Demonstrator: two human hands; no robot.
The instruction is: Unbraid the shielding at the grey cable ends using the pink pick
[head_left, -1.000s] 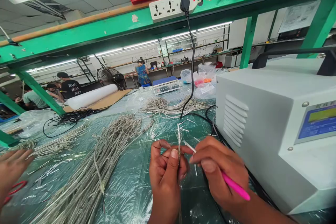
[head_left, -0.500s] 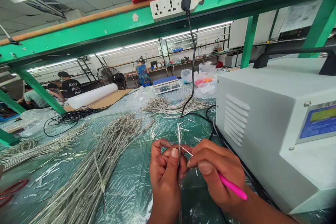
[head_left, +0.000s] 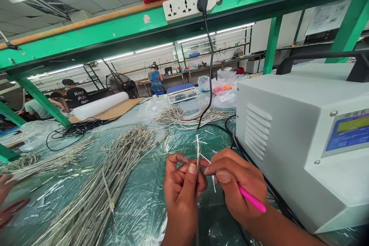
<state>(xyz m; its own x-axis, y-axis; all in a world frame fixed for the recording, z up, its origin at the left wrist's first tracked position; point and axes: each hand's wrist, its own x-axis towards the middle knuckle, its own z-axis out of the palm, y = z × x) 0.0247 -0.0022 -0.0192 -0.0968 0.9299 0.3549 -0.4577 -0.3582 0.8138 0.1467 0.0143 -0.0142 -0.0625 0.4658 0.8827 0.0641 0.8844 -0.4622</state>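
My left hand (head_left: 181, 188) pinches a thin braided silver cable (head_left: 197, 161) upright between thumb and fingers. My right hand (head_left: 235, 180) grips a pink-handled pick (head_left: 252, 198), and its thin metal shaft (head_left: 205, 158) reaches the cable's frayed strands. The two hands nearly touch around the cable. Beside my left hand lies a large bundle of similar braided cables (head_left: 106, 184) on the plastic-covered table (head_left: 144, 215). A co-worker's hand (head_left: 4, 186) shows at the far left edge, above red-handled scissors (head_left: 13, 209).
A white machine with a blue display (head_left: 296, 142) stands close on the right. Further cable bundles (head_left: 187, 118), black wires (head_left: 77, 128), a digital scale (head_left: 182, 93) and plastic bags (head_left: 223, 84) lie beyond. A green shelf beam with a power strip (head_left: 188, 5) crosses overhead.
The co-worker's hand has withdrawn toward the left edge. My right hand and the pink pick have shifted slightly left and up, closer to the cable.
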